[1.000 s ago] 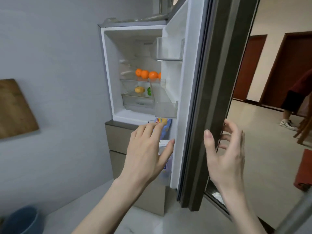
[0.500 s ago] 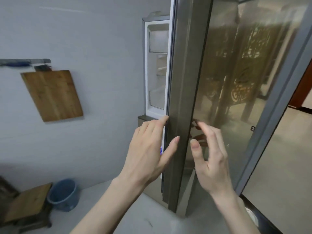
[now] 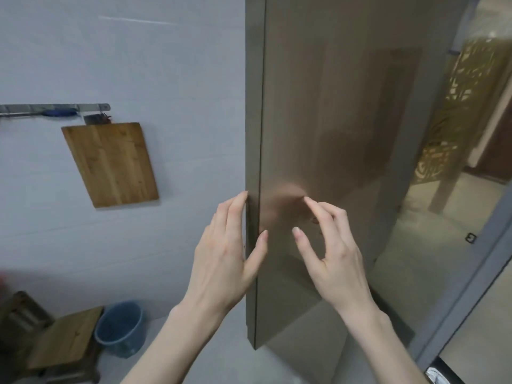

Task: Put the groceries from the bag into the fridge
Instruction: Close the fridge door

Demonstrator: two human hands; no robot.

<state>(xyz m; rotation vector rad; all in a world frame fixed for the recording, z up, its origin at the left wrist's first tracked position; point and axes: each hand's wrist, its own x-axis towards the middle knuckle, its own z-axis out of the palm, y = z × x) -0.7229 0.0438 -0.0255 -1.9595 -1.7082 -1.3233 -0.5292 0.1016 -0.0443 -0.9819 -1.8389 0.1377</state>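
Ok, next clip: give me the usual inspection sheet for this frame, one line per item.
Surface: grey floor, bare where visible.
Job's things: fridge door looks shut, with no interior showing; no bag or groceries in view.
Clutter: wooden cutting board hanging on the wall under a metal rail; blue bucket beside a wooden stool on the floor.
Hands: left hand flat against the door's edge, right hand at the door face with fingers curled; both empty.
Cables: nothing seen.
Surroundings: grey wall; carved wooden screen at right.
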